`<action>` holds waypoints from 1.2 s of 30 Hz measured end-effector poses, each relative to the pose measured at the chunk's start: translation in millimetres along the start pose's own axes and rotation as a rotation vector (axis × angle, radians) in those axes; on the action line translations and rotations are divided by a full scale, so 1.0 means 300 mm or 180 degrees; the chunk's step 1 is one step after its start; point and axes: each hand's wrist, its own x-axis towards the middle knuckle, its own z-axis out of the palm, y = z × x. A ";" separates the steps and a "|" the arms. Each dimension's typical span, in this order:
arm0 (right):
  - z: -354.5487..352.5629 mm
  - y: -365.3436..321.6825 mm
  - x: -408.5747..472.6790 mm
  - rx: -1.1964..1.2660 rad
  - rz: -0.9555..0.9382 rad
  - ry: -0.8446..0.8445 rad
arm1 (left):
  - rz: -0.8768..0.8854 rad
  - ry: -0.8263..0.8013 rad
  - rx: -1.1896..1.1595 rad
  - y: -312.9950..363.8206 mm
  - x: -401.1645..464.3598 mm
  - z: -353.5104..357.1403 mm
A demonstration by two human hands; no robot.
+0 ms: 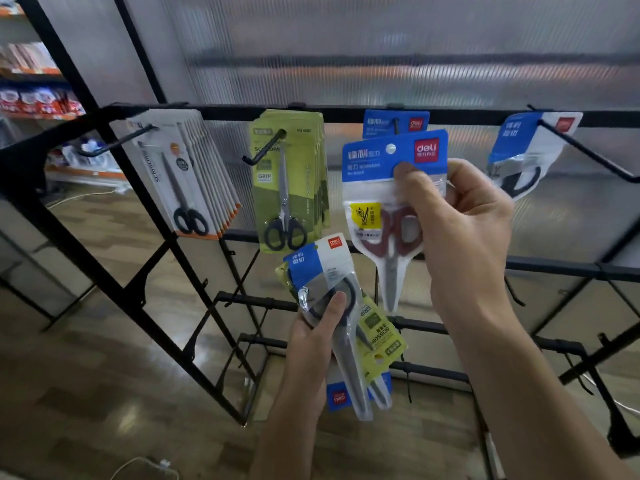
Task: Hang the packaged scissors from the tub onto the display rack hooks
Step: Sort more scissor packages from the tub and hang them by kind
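The right hand (446, 216) is pinching a light, slippery blue-topped plastic pack of red-handled scissors (388, 202) by its stiff header, raising it before the black wire hook (396, 126), while the left hand (320, 327) is clutching spare scissor packs (341, 306).

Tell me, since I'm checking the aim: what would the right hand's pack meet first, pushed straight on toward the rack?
Probably the blue-topped pack already hanging on the hook behind; the right hand holds the red-handled scissors pack just before it, though depth is unclear.
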 end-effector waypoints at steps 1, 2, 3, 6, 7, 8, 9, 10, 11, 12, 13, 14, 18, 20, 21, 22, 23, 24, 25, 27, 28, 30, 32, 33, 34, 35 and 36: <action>0.004 0.003 -0.001 -0.0003 -0.0033 0.0019 | 0.0016 -0.0062 0.0060 -0.002 0.010 -0.001; 0.005 0.007 -0.004 -0.0018 -0.0047 0.0049 | 0.0028 -0.0122 0.0139 -0.002 0.018 -0.003; 0.005 0.012 -0.010 -0.0046 -0.0047 0.0084 | 0.0025 -0.0165 0.0204 -0.005 0.028 -0.005; 0.006 0.029 -0.027 -0.0117 -0.0019 0.0210 | -0.0030 -0.0284 0.0363 -0.016 0.054 -0.010; 0.006 0.033 -0.031 -0.0130 -0.0026 0.0248 | -0.0031 -0.0320 0.0381 -0.018 0.061 -0.009; 0.008 0.035 -0.032 -0.0136 -0.0046 0.0278 | -0.0032 -0.0334 0.0406 -0.021 0.067 -0.010; 0.009 0.035 -0.032 -0.0137 -0.0076 0.0298 | -0.0039 -0.0352 0.0436 -0.023 0.070 -0.009; 0.010 0.034 -0.030 -0.0132 -0.0112 0.0309 | -0.0057 -0.0378 0.0454 -0.027 0.072 -0.007; 0.010 0.032 -0.027 -0.0117 -0.0148 0.0313 | -0.0078 -0.0408 0.0458 -0.031 0.074 -0.007; 0.012 0.029 -0.026 -0.0090 -0.0179 0.0318 | -0.0106 -0.0446 0.0455 -0.034 0.074 -0.008; 0.012 0.026 -0.026 -0.0066 -0.0203 0.0320 | -0.0138 -0.0474 0.0447 -0.037 0.072 -0.007; 0.014 0.027 -0.027 -0.0047 -0.0226 0.0332 | -0.0157 -0.0499 0.0449 -0.040 0.074 -0.008; 0.018 0.028 -0.025 -0.0035 -0.0205 0.0401 | -0.0129 -0.0557 0.0459 -0.042 0.069 -0.006; 0.015 0.036 -0.020 -0.0113 -0.0196 0.0433 | -0.0113 -0.0602 0.0453 -0.043 0.069 -0.004; 0.012 0.041 -0.017 -0.0182 -0.0190 0.0450 | -0.0100 -0.0607 0.0449 -0.043 0.069 -0.002; 0.009 0.046 -0.015 -0.0254 -0.0175 0.0465 | -0.0086 -0.0615 0.0443 -0.043 0.068 -0.001; 0.006 0.052 -0.013 -0.0310 -0.0151 0.0474 | -0.0079 -0.0624 0.0433 -0.044 0.068 0.001; 0.005 0.057 -0.009 -0.0355 -0.0117 0.0481 | -0.0073 -0.0632 0.0431 -0.044 0.069 0.001; 0.003 0.063 -0.001 -0.0397 -0.0064 0.0498 | -0.0074 -0.0641 0.0445 -0.045 0.068 0.001; -0.003 0.078 0.031 -0.0491 0.0068 0.0540 | -0.0085 -0.0651 0.0507 -0.048 0.068 -0.002; -0.008 0.086 0.055 -0.0551 0.0120 0.0533 | -0.0088 -0.0640 0.0546 -0.050 0.070 -0.005; -0.018 0.108 0.119 -0.0724 0.0190 0.0491 | -0.0089 -0.0617 0.0611 -0.053 0.070 -0.013; -0.023 0.130 0.190 -0.0889 0.0284 0.0495 | -0.0107 -0.0624 0.0647 -0.057 0.068 -0.025; -0.024 0.142 0.224 -0.0949 0.0344 0.0522 | -0.0121 -0.0608 0.0657 -0.059 0.066 -0.033; -0.025 0.153 0.257 -0.1008 0.0401 0.0555 | -0.0147 -0.0601 0.0652 -0.064 0.064 -0.042; -0.023 0.165 0.286 -0.1051 0.0439 0.0584 | -0.0195 -0.0610 0.0635 -0.069 0.064 -0.052; -0.022 0.176 0.312 -0.1079 0.0457 0.0614 | -0.0248 -0.0628 0.0627 -0.072 0.064 -0.060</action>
